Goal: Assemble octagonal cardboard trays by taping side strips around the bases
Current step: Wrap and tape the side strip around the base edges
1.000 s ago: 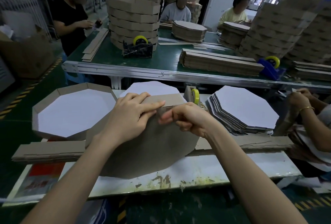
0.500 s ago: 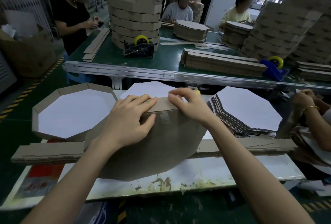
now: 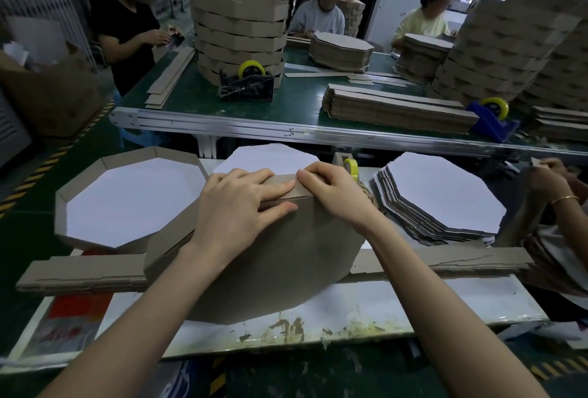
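**Pressing and gripping at the top edge**

The left hand (image 3: 235,206) lays its fingers flat on the side strip (image 3: 283,181), and the right hand (image 3: 337,197) curls its fingers over the strip's top edge. The brown base (image 3: 280,264) stands tilted on the white bench (image 3: 381,311), between a finished tray (image 3: 127,155) and stacked bases (image 3: 445,194).

Brown tray (image 3: 270,257), white bases (image 3: 445,190), yellow tape (image 3: 351,168), green conveyor (image 3: 299,104).

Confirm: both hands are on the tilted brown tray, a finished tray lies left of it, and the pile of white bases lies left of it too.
Wrong on the pile of white bases: the head view shows it right of the tilted brown tray. The left hand and right hand are on that tray, and the finished tray lies left of it.
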A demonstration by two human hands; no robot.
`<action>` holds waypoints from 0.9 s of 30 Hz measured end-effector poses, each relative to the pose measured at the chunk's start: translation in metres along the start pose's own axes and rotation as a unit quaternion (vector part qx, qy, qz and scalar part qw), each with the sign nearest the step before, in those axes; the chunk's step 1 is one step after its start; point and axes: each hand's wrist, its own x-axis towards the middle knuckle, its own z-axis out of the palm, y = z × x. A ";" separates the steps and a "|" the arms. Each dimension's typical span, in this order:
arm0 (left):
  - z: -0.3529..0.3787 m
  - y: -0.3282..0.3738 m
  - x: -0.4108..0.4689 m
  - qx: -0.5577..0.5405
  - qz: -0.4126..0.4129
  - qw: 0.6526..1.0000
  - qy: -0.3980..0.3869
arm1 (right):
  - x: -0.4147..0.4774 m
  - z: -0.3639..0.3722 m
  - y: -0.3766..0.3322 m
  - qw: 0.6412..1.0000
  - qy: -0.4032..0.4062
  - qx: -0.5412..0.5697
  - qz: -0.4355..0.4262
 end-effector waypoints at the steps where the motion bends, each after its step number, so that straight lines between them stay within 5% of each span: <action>1: 0.000 -0.001 0.000 0.007 0.001 1.000 -0.006 | 0.000 0.000 0.000 1.000 0.001 0.004 0.000; 16: 0.006 0.002 0.013 0.179 -0.017 0.976 -0.120 | 0.001 0.002 0.000 1.000 -0.009 0.003 0.002; 23: 0.017 0.036 0.047 0.121 0.008 0.987 -0.105 | 0.004 -0.004 0.003 1.000 -0.019 0.008 -0.013; 27: 0.014 0.027 0.042 0.117 0.011 0.989 -0.086 | 0.001 -0.024 0.005 0.993 -0.096 0.062 -0.005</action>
